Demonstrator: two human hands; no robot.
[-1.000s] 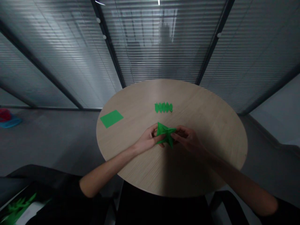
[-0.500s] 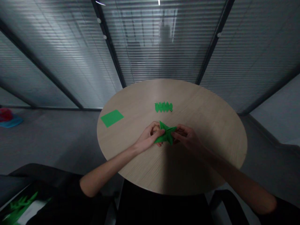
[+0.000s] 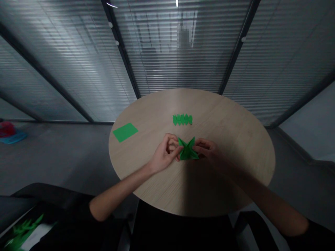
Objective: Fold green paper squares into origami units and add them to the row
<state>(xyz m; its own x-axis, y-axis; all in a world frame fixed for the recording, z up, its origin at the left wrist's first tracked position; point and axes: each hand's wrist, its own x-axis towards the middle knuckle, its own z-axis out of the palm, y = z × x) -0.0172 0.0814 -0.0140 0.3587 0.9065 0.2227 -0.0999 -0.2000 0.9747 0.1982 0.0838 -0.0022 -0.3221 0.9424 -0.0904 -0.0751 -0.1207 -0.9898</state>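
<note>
At the centre of the round pale-wood table (image 3: pixel 230 146), the head-worn camera shows a person's two bare hands working on a four-pointed folded green origami piece (image 3: pixel 187 150), which sits just above the tabletop between them. The left hand (image 3: pixel 166 153) comes in from 8 o'clock, its fingers curled and its grip closed on the paper's left side. The right hand (image 3: pixel 206 150) comes in from 4 o'clock, its grip closed on the right side, though shadow hides its fingers somewhat. At 12 o'clock from the piece lies a pleated green paper strip (image 3: pixel 182 119), and at 9 o'clock a flat green paper square (image 3: pixel 125 132) lies near the table's edge. Beyond the table stand glass walls with slatted blinds (image 3: pixel 180 59). A red and blue object (image 3: pixel 9 134) lies on the grey floor (image 3: pixel 57 157) around 9 o'clock.
</note>
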